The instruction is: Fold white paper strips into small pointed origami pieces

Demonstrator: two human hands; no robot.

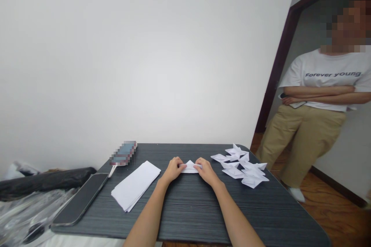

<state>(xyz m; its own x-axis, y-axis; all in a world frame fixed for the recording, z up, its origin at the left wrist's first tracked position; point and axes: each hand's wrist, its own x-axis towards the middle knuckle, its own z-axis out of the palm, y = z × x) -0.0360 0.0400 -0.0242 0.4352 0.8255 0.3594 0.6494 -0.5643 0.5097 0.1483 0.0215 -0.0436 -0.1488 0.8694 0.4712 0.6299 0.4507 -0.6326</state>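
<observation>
A small folded white paper point(190, 166) with a pointed top lies at the middle of the dark table point(191, 208). My left hand point(174, 169) pinches its left end, and my right hand point(205, 170) pinches the right end, fingers closed on both sides. To the left of my left hand rests a stack of white paper sheets point(135, 186). Right of my right hand, several folded paper boats point(232, 170) sit in a loose cluster.
A dark phone-like slab point(82, 199) lies along the table's left edge, with a blurred-out device point(124, 154) behind it. Plastic-wrapped items point(37, 197) are left of the table. A white wall rises behind. A person point(313, 123) with folded arms stands at right.
</observation>
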